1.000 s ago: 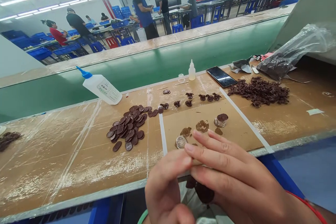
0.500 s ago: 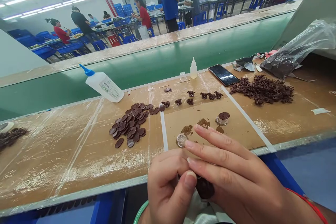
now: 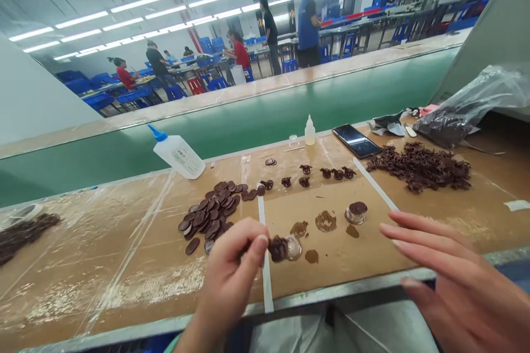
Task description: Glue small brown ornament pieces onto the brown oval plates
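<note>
My left hand (image 3: 229, 270) pinches a small dark brown piece (image 3: 276, 248) and holds it right beside a little clear round cap (image 3: 293, 247) on the brown work mat (image 3: 372, 253). My right hand (image 3: 451, 281) hovers at the lower right with its fingers stretched out and nothing in them. A second clear cap with a brown disc on top (image 3: 356, 213) stands further back on the mat. To the left lies a heap of flat brown oval discs (image 3: 209, 215).
A row of small brown shaped pieces (image 3: 306, 171) lies across the mat's far side, a big pile of them (image 3: 418, 165) to the right. A white glue bottle with blue nozzle (image 3: 176, 153), a small dropper bottle (image 3: 309, 131), a phone (image 3: 356, 140), a plastic bag (image 3: 467, 105). People work at far tables.
My hands have come apart. The left hand carried the brown piece forward to the clear cap on the mat; the right hand let go and moved off to the right, fingers spread.
</note>
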{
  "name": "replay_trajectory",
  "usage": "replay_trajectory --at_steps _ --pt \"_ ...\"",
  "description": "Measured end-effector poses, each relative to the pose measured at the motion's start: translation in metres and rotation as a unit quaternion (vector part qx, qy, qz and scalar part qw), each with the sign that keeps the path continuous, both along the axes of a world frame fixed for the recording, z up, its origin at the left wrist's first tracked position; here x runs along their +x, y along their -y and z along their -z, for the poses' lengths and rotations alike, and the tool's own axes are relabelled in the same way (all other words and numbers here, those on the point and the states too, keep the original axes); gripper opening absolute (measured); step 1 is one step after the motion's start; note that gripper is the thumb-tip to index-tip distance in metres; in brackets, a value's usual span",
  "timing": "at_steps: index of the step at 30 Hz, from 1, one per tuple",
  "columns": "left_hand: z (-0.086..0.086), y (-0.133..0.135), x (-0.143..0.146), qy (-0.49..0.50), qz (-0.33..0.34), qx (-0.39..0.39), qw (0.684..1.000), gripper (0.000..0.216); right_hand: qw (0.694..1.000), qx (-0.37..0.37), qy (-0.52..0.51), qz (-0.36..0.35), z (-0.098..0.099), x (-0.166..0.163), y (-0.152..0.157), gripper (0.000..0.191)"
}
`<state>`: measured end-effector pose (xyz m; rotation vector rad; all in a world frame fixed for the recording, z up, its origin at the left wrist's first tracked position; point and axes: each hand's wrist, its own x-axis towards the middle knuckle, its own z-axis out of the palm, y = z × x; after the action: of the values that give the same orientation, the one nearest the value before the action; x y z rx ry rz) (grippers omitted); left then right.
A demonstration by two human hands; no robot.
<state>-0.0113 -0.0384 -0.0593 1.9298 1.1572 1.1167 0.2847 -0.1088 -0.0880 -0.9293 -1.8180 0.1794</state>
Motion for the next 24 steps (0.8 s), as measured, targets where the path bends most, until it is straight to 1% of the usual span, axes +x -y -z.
replay_trajectory --at_steps 1,2,3,6,8,11,13,15,17,18,19,21,24 --pt "-0.001 -0.015 -0.008 -0.055 -0.022 -0.015 0.998 0.031 0.998 -0.017 -0.034 0.046 0.011 0.007 -0.001 0.042" --pt "0.0 -0.031 -0.014 -0.082 -0.04 -0.023 0.996 0.03 0.992 -0.024 -0.078 0.099 0.021 0.013 -0.002 0.035" --pt "0.001 -0.047 -0.018 -0.098 -0.05 -0.027 0.994 0.026 0.984 -0.048 -0.1 0.14 0.031 0.017 -0.003 0.028" --pt "0.014 -0.087 -0.019 -0.137 -0.065 -0.031 0.988 0.02 0.971 -0.068 -0.111 0.2 0.054 0.024 -0.008 0.02" --pt "0.026 -0.104 -0.011 -0.166 -0.068 -0.028 0.983 0.018 0.967 -0.074 -0.095 0.223 0.062 0.026 -0.012 0.019" --pt "0.039 -0.114 0.003 -0.201 -0.073 -0.02 0.977 0.016 0.965 -0.074 -0.081 0.239 0.067 0.029 -0.018 0.02" --pt "0.039 -0.117 0.003 -0.215 -0.091 -0.013 0.972 0.018 0.965 -0.083 -0.085 0.234 0.07 0.032 -0.02 0.02" --pt "0.035 -0.12 -0.007 -0.227 -0.129 -0.004 0.965 0.027 0.96 -0.106 -0.101 0.237 0.075 0.037 -0.021 0.019" --pt "0.028 -0.124 -0.024 -0.249 -0.163 0.0 0.955 0.031 0.949 -0.134 -0.118 0.26 0.08 0.044 -0.023 0.02" --pt "0.025 -0.126 -0.032 -0.264 -0.17 -0.002 0.95 0.031 0.941 -0.146 -0.127 0.278 0.082 0.047 -0.024 0.021" --pt "0.023 -0.129 -0.039 -0.282 -0.168 -0.006 0.945 0.029 0.933 -0.159 -0.132 0.294 0.083 0.049 -0.026 0.024" --pt "0.023 -0.135 -0.048 -0.322 -0.143 -0.02 0.936 0.027 0.922 -0.18 -0.135 0.315 0.083 0.053 -0.032 0.029" --pt "0.025 -0.144 -0.047 -0.373 -0.095 -0.042 0.922 0.021 0.918 -0.174 -0.128 0.333 0.077 0.058 -0.043 0.034"
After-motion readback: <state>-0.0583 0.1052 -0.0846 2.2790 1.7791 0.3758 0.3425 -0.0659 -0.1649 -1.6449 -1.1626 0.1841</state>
